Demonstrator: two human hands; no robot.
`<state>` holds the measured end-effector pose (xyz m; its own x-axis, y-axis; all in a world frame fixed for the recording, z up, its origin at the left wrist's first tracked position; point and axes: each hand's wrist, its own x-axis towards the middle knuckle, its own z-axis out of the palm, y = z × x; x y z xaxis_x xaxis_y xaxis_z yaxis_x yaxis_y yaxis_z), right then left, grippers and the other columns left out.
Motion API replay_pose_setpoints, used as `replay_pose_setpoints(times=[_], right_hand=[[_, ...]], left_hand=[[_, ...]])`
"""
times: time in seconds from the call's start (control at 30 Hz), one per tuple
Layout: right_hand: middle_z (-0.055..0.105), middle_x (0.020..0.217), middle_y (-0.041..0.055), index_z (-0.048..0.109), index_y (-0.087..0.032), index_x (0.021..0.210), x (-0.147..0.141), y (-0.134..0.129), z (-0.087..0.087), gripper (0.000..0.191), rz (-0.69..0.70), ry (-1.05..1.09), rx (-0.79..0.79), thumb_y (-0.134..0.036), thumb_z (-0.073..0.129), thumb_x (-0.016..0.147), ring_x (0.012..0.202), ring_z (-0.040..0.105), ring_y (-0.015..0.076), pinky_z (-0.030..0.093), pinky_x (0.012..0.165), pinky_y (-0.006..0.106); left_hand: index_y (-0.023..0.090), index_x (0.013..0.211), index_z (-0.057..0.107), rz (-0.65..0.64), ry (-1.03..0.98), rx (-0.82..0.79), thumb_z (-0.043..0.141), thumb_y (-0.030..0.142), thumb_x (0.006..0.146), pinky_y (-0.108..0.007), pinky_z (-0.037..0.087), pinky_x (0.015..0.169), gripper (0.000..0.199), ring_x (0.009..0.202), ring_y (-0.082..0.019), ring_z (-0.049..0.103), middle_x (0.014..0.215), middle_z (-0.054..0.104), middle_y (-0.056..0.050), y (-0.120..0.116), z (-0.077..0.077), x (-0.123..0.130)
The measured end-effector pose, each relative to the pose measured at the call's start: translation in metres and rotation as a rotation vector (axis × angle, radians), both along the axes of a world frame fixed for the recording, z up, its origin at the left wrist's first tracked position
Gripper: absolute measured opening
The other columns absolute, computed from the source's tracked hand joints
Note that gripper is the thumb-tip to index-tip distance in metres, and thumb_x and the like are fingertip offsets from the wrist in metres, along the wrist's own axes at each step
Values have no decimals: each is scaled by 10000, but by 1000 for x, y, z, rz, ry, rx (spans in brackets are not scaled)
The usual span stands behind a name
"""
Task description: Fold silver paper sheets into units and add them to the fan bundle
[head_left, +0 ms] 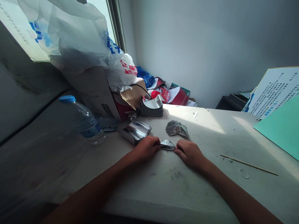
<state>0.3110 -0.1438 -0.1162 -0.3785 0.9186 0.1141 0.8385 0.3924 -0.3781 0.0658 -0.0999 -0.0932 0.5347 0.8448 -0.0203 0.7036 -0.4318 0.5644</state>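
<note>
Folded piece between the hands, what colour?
Silver foil piece, best in the head view.

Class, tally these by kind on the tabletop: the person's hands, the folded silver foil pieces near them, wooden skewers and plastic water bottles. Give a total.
Hands, left hand and right hand: 2
Folded silver foil pieces, small piece and fan-shaped piece: 2
Wooden skewer: 1
Plastic water bottle: 1
Total: 6

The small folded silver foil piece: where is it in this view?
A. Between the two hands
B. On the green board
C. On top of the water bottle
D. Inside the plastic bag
A. The folded silver foil piece sits between the left hand and the right hand, and both hands touch its ends.
</note>
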Motion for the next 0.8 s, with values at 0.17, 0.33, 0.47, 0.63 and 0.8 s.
replay_pose_setpoints(times=[0.17, 0.33, 0.47, 0.63, 0.8], right_hand=[[645, 826, 31, 573, -194, 864, -4, 2, 4, 201, -42, -112, -3, -315, 500, 1007, 744, 547, 172, 282, 638, 281], [665, 793, 50, 597, -194, 851, -6, 4, 3, 307, -68, -223, -13, -348, 416, 1046, 706, 560, 179, 236, 609, 297], [666, 794, 49, 607, -196, 827, -3, 4, 1, 345, -61, -230, -23, -365, 404, 1050, 713, 567, 181, 242, 610, 298], [645, 816, 22, 581, -197, 908, 6, -1, 1, 274, 37, -61, -13, -367, 416, 1046, 730, 553, 167, 316, 665, 279], [649, 840, 10, 581, -203, 978, 8, -2, 2, 119, 44, 7, -33, -318, 554, 971, 754, 558, 171, 344, 694, 284]], left_hand=[[182, 864, 699, -1, 15, 9, 569, 224, 857, -267, 409, 702, 137, 777, -174, 602, 836, 674, -28, 1, -1, 0], [186, 861, 697, -6, 13, 1, 572, 254, 859, -267, 398, 684, 142, 759, -174, 598, 813, 668, -21, 2, 0, -2], [184, 846, 696, -6, 22, -17, 585, 239, 844, -263, 386, 662, 124, 740, -171, 590, 777, 657, -13, 1, 2, -3], [180, 848, 694, -19, 21, -20, 577, 227, 847, -259, 384, 667, 126, 741, -167, 585, 786, 657, -16, 1, 3, -4], [181, 837, 676, -21, 36, -18, 571, 233, 850, -259, 370, 649, 118, 733, -166, 574, 773, 641, -12, 0, 4, -3]])
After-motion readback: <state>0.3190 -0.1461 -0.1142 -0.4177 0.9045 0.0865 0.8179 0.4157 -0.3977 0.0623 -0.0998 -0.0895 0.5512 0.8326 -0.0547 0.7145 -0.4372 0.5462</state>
